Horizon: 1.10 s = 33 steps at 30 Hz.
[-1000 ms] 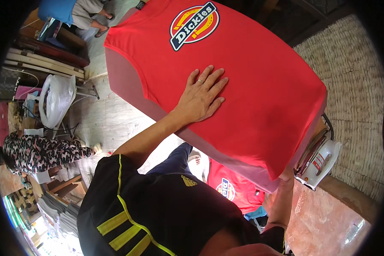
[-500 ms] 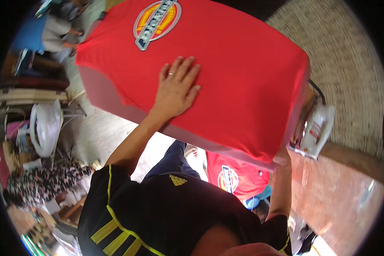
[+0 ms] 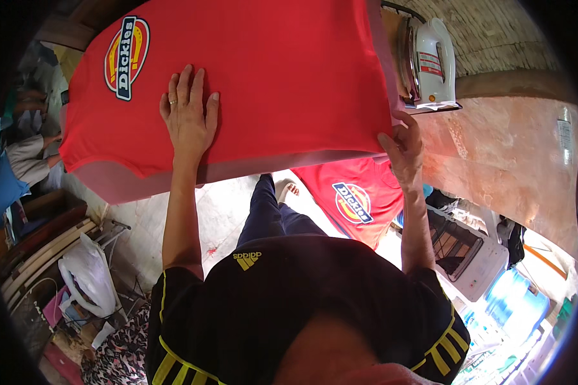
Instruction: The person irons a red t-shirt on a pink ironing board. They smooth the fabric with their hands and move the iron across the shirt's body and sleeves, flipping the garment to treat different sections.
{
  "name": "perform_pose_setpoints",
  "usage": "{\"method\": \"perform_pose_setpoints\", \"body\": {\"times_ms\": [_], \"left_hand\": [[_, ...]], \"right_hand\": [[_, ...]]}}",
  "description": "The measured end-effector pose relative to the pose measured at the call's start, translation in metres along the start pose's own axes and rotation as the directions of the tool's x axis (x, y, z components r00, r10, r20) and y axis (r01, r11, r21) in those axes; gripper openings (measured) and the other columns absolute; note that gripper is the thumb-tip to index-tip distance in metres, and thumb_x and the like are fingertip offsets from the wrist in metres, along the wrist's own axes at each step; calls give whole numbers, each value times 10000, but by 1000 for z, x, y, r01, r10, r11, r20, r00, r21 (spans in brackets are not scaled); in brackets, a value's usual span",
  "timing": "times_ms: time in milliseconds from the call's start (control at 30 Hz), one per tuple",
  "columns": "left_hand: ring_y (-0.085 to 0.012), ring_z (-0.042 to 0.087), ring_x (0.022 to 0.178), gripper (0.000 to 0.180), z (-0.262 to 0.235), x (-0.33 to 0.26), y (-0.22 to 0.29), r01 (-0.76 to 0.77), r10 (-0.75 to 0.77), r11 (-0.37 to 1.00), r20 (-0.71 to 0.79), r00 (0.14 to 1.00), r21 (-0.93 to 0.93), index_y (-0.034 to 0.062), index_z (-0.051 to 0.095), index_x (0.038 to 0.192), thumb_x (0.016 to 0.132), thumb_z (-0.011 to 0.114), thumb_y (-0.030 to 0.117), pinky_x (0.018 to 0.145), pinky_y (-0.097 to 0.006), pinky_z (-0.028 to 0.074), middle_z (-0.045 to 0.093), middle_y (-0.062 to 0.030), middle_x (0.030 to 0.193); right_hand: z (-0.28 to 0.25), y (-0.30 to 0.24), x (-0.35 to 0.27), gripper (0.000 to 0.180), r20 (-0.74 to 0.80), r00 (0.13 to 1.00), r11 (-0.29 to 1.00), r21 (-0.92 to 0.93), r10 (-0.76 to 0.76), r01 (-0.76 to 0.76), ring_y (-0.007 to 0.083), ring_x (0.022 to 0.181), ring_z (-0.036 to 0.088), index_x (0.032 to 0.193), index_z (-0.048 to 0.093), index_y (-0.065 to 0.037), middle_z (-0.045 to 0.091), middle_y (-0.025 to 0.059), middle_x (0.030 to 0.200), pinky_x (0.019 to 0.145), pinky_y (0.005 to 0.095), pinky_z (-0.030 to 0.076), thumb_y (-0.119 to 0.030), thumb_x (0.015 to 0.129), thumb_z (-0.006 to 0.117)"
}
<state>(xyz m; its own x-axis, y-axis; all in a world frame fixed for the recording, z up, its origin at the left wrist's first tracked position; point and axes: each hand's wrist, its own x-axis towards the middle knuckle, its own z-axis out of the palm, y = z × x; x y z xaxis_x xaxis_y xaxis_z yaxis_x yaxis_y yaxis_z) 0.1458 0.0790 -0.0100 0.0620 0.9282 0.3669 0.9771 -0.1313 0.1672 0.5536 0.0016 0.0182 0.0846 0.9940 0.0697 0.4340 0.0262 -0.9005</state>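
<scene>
A red T-shirt (image 3: 276, 83) with a round yellow, white and dark printed emblem is stretched flat over a padded, dull-pink ironing board (image 3: 125, 186). My left hand (image 3: 189, 119) lies on the shirt with fingers extended, palm down, a ring on one finger. At the board's near right corner, my right hand (image 3: 407, 154) has its thumb and bent fingers at the shirt's edge, gripping the cloth there. A white and silver iron (image 3: 433, 64) rests just beyond that corner, apart from both hands.
Another red shirt (image 3: 347, 199) with a similar emblem hangs below the board's near edge. A pinkish tabletop (image 3: 494, 138) lies to the right, above a white appliance (image 3: 465, 253) and a blue water jug (image 3: 514, 298). A white plastic bag (image 3: 88, 276) and another person (image 3: 29, 163) are at left.
My view has turned, so the board and iron sit differently in it. My left hand remains flat on the shirt. My right hand, mostly hidden before, now shows at the corner.
</scene>
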Motion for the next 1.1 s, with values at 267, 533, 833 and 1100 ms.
{"method": "perform_pose_setpoints", "body": {"times_ms": [267, 533, 833, 1100], "left_hand": [[-340, 298, 1438, 521, -18, -42, 2, -9, 9, 999, -3, 1000, 35, 193, 461, 1453, 971, 515, 386, 1142, -548, 218, 356, -78, 1553], [-303, 515, 1230, 314, -58, -130, -54, 100, -119, 972, -76, 990, -212, 142, 668, 1192, 909, 627, 273, 1004, -489, 353, 578, -77, 1321], [-362, 511, 1131, 281, -91, -100, -214, 350, -354, 934, -335, 873, -72, 147, 699, 1110, 830, 689, 170, 956, -467, 416, 565, -86, 1279], [-274, 530, 1160, 266, -89, -74, -268, 99, -92, 995, -186, 978, 31, 201, 700, 1115, 851, 696, 175, 958, -462, 384, 631, 0, 1185]], "right_hand": [[13, -16, -4, 308, 34, 989, 952, -271, -142, 145, 191, 808, 648, 1155, 666, -69, 678, 91, 978, 669, 293, 532, -48, 849, 697], [7, 17, -8, 260, 159, 951, 883, -357, -263, 304, 346, 995, 637, 1139, 646, -5, 644, 182, 1106, 839, 410, 528, -34, 881, 649], [16, -2, -25, 502, 249, 931, 781, -511, -266, 360, 398, 1151, 527, 1264, 597, -27, 539, 216, 1197, 953, 450, 463, 6, 766, 650], [19, 13, -26, 411, 171, 917, 703, -597, -360, 387, 387, 1056, 567, 1209, 619, -28, 571, 204, 1142, 909, 437, 479, 13, 800, 632]]}}
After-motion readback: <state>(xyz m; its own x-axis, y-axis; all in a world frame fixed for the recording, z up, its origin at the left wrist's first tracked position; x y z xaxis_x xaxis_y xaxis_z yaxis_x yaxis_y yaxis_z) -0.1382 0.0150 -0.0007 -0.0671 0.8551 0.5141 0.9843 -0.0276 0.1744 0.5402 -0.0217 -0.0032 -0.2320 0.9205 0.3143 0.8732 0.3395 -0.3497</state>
